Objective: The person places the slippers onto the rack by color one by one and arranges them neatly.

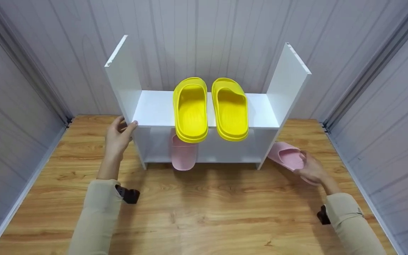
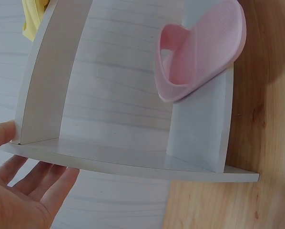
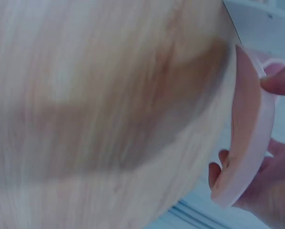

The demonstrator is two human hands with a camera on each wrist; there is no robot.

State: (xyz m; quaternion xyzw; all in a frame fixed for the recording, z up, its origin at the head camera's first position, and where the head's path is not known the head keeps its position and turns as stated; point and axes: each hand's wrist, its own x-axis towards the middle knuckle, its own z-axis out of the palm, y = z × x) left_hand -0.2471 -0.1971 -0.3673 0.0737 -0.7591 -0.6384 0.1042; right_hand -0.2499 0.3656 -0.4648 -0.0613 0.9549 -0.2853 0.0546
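My left hand (image 1: 116, 140) holds the left side panel of a white shoe rack (image 1: 120, 79), thumb at the front edge, fingers along the outside face. To the right of the rack, my right hand (image 1: 311, 170) grips a pink slipper (image 1: 284, 154) by its heel end, toe pointing toward the rack. In the right wrist view, the thumb and fingers lie around the slipper's sole (image 3: 249, 129), which is tilted off the floor. A second pink slipper (image 2: 214, 43) sits on the lower shelf, its toe partly hidden in the head view.
Two yellow slippers (image 1: 192, 113) stand side by side on the upper shelf, heels over its front edge. Behind the rack is a grey panelled wall (image 1: 218, 39), with more walls at both sides. Wood-look flooring (image 1: 207, 216) spreads out in front.
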